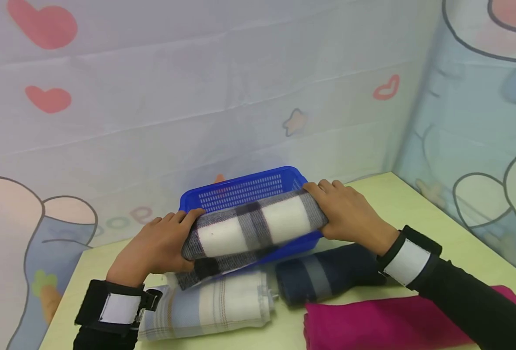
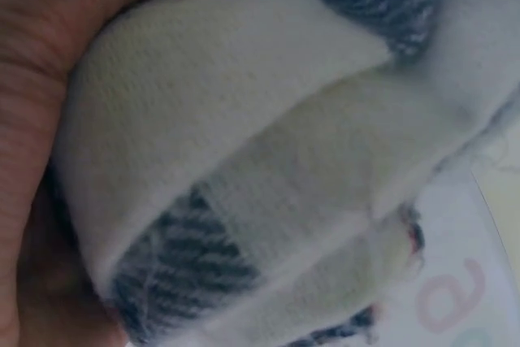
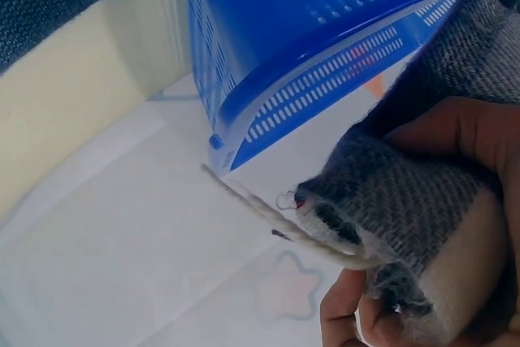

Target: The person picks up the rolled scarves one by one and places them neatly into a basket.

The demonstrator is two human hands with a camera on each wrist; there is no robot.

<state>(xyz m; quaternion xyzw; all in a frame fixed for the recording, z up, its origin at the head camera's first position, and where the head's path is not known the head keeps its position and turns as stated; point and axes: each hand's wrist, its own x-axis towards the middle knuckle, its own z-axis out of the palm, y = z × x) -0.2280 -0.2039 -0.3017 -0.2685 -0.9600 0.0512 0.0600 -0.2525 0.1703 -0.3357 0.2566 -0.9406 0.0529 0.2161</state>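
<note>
A rolled scarf in white, grey and black plaid is held up between both hands, above the front of a blue plastic basket. Its left end is gripped by my left hand, and the right end by my right hand. A loose flap hangs beneath the roll. In the left wrist view, fingers curve around the layered end of the scarf. The right wrist view shows the other hand pinching the scarf's fringed end beside the basket. The basket's floor is mostly hidden.
On the pale yellow table, a folded light plaid scarf lies front left of the basket. A navy roll is right of it, and a folded magenta cloth lies nearest. A printed curtain hangs behind.
</note>
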